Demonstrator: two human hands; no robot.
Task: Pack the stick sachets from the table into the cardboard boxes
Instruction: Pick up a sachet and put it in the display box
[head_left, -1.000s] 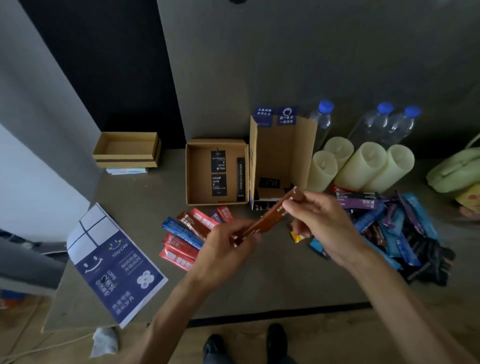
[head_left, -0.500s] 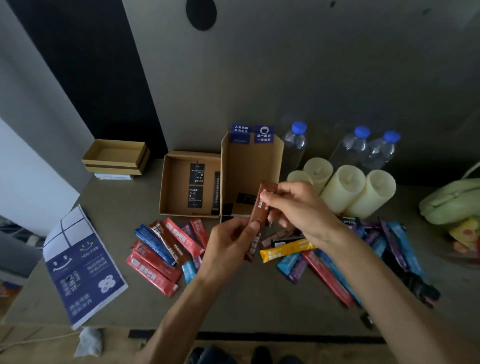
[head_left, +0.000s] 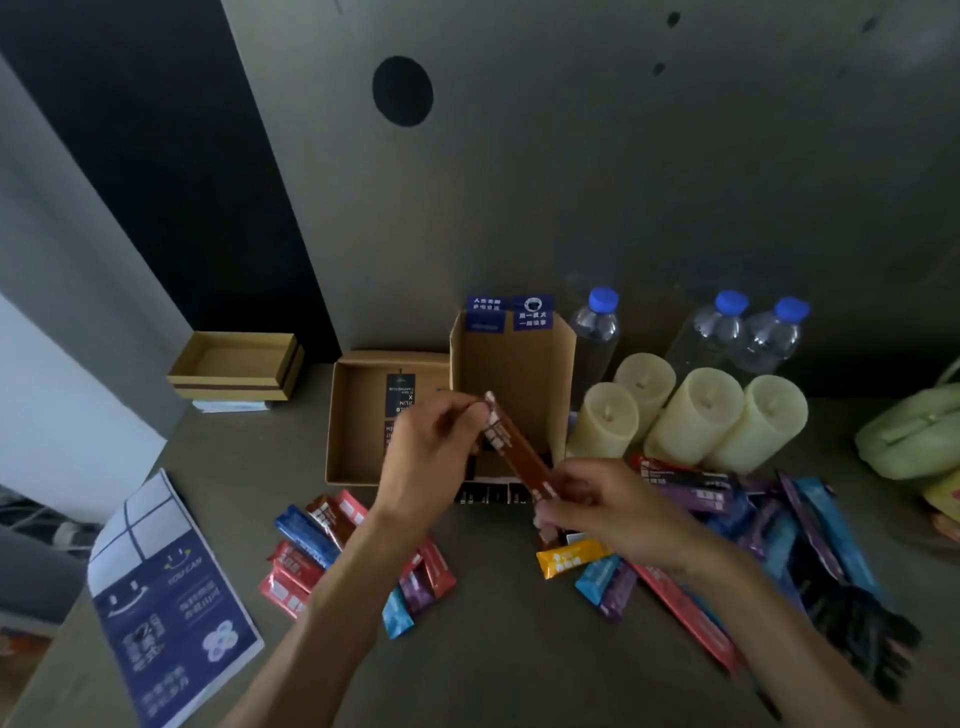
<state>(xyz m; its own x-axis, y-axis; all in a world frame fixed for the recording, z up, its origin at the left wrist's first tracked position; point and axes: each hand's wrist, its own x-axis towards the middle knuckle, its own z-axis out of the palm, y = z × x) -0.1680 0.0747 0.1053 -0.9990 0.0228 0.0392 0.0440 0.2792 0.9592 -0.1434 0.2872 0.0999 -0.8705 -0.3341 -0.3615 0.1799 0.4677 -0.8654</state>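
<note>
At mid-frame, over the table (head_left: 493, 670), held slanted: a brown sachet (head_left: 519, 460), pinched at its upper end by the left hand (head_left: 428, 462) and at its lower end by the right hand (head_left: 608, 506), just in front of the open cardboard box (head_left: 511, 374). Lower left, red and blue sachets (head_left: 298, 566); right, a heap of mixed sachets (head_left: 696, 491). Upper right, candles (head_left: 691, 415) and bottles (head_left: 595, 332).

Brown sachet (head_left: 517, 457) I'm holding: glossy foil-like film. Boxes (head_left: 363, 421): matt brown cardboard. Worktop (head_left: 498, 649): matt grey. Bottles (head_left: 595, 332): clear plastic.
</note>
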